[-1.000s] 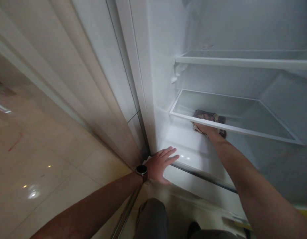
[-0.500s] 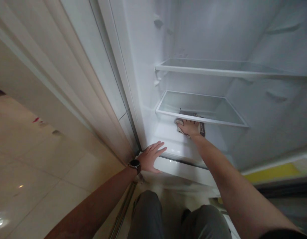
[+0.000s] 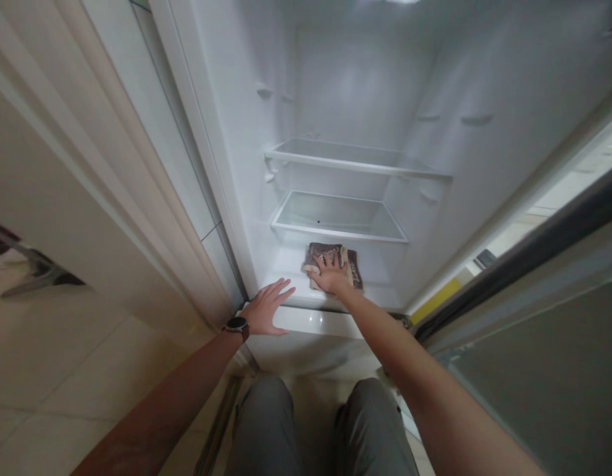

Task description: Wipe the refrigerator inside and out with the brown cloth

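Glossy pale floor tiles [image 3: 48, 370] spread to the left, beside a tall off-white panel [image 3: 88, 165]. The open fridge [image 3: 345, 86] is white inside, lit brightly from its top, with an upper glass shelf [image 3: 355, 158] above a lower glass shelf [image 3: 336, 218]. Its grey door [image 3: 544, 370] stands open on the right.

This looks like a home kitchen, though little beyond the appliance shows. An open white refrigerator [image 3: 350, 86] fills the view, its inside lit from above, with two glass shelves [image 3: 336, 215] one above the other and moulded shelf rests [image 3: 477, 119] on the side walls. Its door [image 3: 544, 383] stands open at the right. Pale glossy floor tiles [image 3: 48, 383] spread at the left, beside tall cream panels [image 3: 88, 172].
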